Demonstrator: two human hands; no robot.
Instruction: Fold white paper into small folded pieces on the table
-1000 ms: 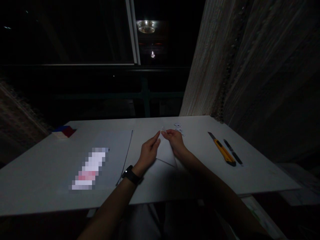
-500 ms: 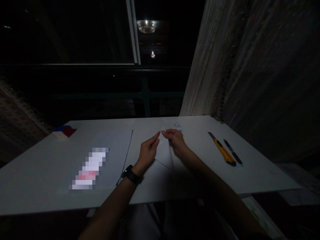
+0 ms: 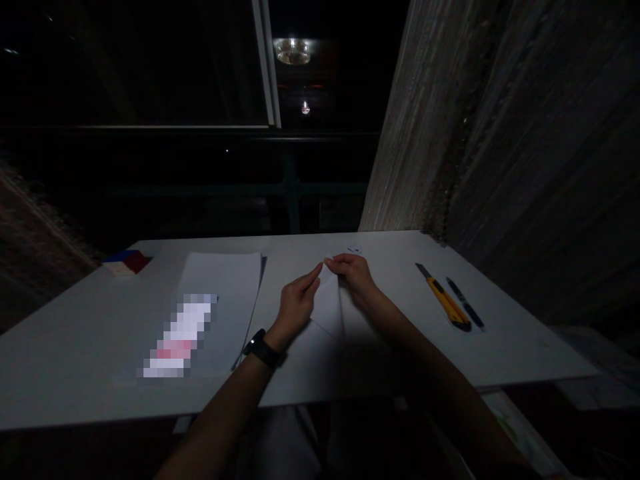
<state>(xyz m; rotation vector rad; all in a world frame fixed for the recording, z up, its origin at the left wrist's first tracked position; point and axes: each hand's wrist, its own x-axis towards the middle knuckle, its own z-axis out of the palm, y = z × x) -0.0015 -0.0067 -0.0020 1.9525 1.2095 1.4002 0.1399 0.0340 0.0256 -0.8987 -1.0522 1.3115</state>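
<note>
Paper [image 3: 327, 307] mostly below right grip [image 3: 354, 274]

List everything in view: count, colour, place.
folded paper: one, white, between the hands
paper sheets: several, white, table's left side
pixelated patch: one, white, pink, over sheets
block: one, blue, red, white, far left
utility knife: one, yellow and black, table's right
pen: one, black, right of the knife
marks: several, blue, beyond the right hand
table: one, white, beneath the hands
curtains: two, greyish, left and right
window frame: one, pale, upper middle
lamps: two, whitish, upper middle
railing: one, greenish, beyond table
watch: one, black, left wrist
left hand: one, bare, on folded paper
right hand: one, likewise
</note>
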